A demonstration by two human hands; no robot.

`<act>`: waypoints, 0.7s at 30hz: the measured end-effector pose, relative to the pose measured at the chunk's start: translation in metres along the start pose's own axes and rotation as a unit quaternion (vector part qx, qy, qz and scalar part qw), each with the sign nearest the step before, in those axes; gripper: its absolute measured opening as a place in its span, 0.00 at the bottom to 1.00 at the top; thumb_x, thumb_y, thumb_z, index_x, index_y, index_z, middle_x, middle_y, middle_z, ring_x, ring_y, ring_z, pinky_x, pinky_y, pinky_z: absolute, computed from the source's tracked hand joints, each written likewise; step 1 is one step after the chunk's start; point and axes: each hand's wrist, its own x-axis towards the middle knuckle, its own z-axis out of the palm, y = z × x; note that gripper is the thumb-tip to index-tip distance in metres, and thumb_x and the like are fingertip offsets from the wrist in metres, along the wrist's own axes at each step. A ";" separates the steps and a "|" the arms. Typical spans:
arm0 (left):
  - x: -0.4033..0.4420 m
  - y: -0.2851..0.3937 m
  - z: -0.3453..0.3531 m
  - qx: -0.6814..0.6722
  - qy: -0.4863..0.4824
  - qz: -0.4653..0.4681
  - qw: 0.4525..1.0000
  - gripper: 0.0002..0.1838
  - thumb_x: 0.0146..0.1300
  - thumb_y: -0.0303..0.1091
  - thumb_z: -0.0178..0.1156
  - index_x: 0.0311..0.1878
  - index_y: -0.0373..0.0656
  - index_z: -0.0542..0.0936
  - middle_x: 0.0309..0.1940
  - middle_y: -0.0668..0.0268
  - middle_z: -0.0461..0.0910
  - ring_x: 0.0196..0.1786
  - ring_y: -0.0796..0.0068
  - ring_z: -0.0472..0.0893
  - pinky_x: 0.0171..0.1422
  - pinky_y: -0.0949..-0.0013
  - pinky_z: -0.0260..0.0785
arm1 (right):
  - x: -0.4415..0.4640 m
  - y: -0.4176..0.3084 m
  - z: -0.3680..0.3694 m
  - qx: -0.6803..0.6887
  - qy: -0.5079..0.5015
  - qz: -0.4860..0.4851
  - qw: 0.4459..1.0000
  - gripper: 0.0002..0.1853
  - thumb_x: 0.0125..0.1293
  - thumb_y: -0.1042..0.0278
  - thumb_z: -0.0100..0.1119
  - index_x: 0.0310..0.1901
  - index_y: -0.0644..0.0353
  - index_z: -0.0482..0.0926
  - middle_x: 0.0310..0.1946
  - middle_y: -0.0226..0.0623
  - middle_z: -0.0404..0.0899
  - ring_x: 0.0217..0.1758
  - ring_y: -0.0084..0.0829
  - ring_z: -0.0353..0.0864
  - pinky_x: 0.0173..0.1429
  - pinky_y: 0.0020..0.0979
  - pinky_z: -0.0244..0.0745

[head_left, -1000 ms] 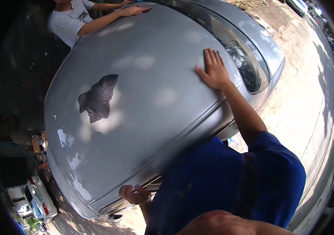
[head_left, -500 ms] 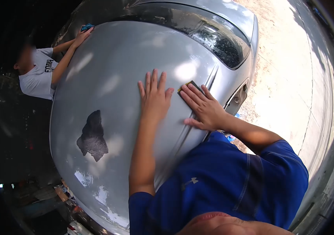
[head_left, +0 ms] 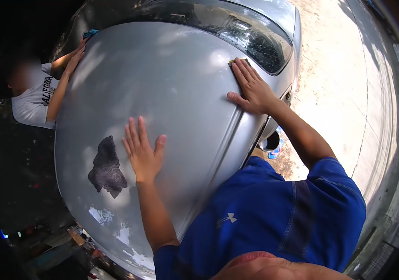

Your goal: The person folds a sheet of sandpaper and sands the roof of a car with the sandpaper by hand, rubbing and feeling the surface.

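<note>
A silver car's roof (head_left: 185, 84) spreads out before me, dulled and streaked with light patches. My right hand (head_left: 252, 89) lies near the windscreen side of the roof, its fingers over a dark sanding pad (head_left: 231, 62) with a yellow edge, pressing it to the paint. Most of the pad is hidden under the fingers. Flat on the roof with fingers spread, my left hand (head_left: 143, 151) holds nothing. To its left is a jagged dark-grey patch (head_left: 107, 169) on the paintwork.
Across the roof a person in a white shirt (head_left: 33, 98) has both hands at its far edge, by a blue cloth (head_left: 90, 33). Beyond the roof is a car window (head_left: 241, 32). A dark bucket (head_left: 270, 141) stands on the ground beside the car.
My right hand has slid with the pad up toward the windscreen. My left hand has shifted left and nearer to me, beside the dark patch. The other person's hands moved slightly left.
</note>
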 end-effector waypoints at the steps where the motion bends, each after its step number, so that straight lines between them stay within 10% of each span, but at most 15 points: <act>1: -0.018 -0.017 -0.002 0.014 -0.002 -0.011 1.000 0.50 0.78 0.70 0.53 0.91 0.50 0.54 0.90 0.52 0.51 0.92 0.45 0.49 0.93 0.39 0.39 | -0.003 0.002 -0.005 0.011 -0.014 -0.019 1.000 0.53 0.81 0.27 0.43 0.87 0.71 0.50 0.89 0.61 0.46 0.94 0.54 0.41 0.94 0.47 0.39; 12: -0.128 -0.045 -0.009 -0.040 0.025 -0.097 0.994 0.51 0.75 0.73 0.54 0.90 0.48 0.58 0.90 0.52 0.54 0.91 0.44 0.52 0.91 0.38 0.44 | 0.120 0.055 -0.001 0.024 -0.066 -0.196 0.978 0.47 0.85 0.34 0.44 0.88 0.66 0.49 0.90 0.57 0.45 0.94 0.52 0.40 0.94 0.48 0.38; 21: -0.121 -0.038 -0.013 -0.044 0.028 -0.126 0.991 0.50 0.73 0.69 0.58 0.88 0.47 0.61 0.88 0.51 0.59 0.89 0.43 0.57 0.90 0.38 0.48 | 0.022 0.094 -0.035 0.105 -0.164 -0.203 0.960 0.49 0.84 0.36 0.45 0.87 0.69 0.46 0.90 0.58 0.42 0.95 0.53 0.34 0.94 0.50 0.34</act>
